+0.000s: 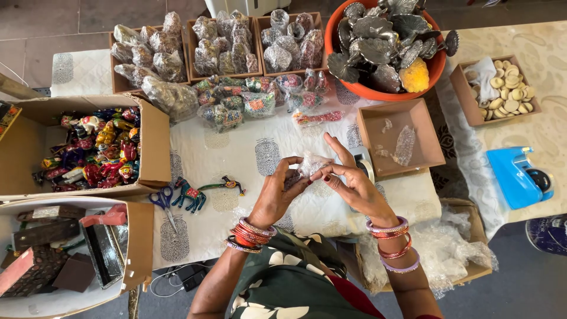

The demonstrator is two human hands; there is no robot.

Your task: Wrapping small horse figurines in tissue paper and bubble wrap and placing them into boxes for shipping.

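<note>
Your left hand (277,189) and right hand (351,180) pinched a small bubble-wrapped piece (312,165) between closed fingertips. You held it above the tablecloth's (248,153) near edge.

Craft packing workshop: boxes of painted figurines (97,150), bubble-wrapped items (230,41), tape dispenser (518,177).

Light: bright, even daylight
Shadows: soft, faint
Glare: sheen on wrapped figurines (236,41)
Focus: sharp throughout
Edges: slight wide-angle bowing
</note>
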